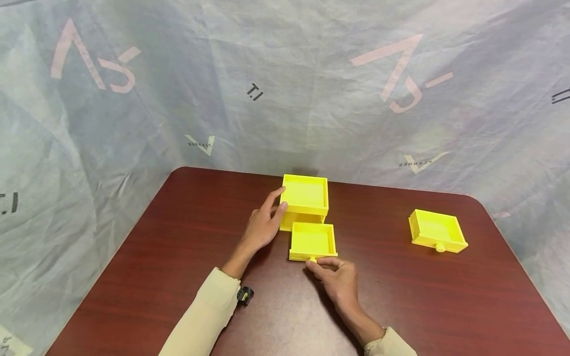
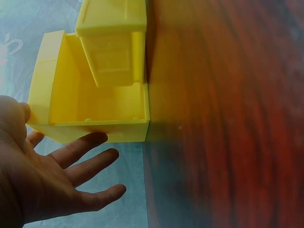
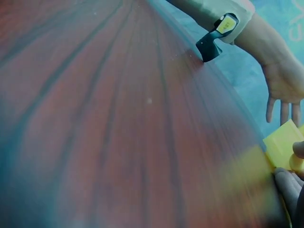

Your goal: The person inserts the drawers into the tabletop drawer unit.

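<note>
A small yellow cabinet with a shallow recessed top and an open front stands near the table's back edge. My left hand touches its left side with thumb and index finger; in the left wrist view the other fingers are stretched out and spread. In front of the cabinet's opening is a yellow drawer, its inside bare. My right hand pinches the round knob on the drawer's front between thumb and fingers. Within the left wrist view, the drawer's back end overlaps the cabinet's opening.
A second yellow drawer with a round knob sits at the right of the dark red wooden table. Grey printed cloth hangs behind and on both sides of the table. A black wrist device is on the left sleeve.
</note>
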Motion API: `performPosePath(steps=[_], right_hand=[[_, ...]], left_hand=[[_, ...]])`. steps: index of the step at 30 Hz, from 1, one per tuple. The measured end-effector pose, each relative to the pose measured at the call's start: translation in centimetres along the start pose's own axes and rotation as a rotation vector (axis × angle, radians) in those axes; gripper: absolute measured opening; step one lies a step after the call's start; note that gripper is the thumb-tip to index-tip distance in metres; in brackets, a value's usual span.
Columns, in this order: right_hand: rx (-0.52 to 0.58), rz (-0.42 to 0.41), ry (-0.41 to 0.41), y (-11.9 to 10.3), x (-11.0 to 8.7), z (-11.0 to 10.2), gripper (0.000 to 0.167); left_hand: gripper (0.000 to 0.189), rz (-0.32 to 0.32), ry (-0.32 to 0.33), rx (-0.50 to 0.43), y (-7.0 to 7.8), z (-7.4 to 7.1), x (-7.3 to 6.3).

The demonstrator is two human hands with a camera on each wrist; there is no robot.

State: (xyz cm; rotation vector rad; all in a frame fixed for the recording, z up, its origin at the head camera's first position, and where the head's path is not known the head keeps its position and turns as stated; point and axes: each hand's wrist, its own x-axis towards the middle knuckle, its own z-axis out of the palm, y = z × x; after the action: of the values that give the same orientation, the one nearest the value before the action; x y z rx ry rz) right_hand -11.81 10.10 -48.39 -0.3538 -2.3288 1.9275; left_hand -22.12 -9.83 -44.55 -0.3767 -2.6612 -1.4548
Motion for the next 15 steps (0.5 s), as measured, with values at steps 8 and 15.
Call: performPosePath(steps=[8, 15], right_hand=[[0.021, -0.007, -0.026, 0.1, -0.2, 1.1, 0.023], [0.006, -0.006, -0.019, 0.1, -0.3, 1.4, 0.022]], left_hand=[[0.051, 0.001, -0.006, -0.002, 0.0, 0.0, -0.1], [0.05, 0.004, 0.003, 0.0, 0.0, 0.1, -0.1]])
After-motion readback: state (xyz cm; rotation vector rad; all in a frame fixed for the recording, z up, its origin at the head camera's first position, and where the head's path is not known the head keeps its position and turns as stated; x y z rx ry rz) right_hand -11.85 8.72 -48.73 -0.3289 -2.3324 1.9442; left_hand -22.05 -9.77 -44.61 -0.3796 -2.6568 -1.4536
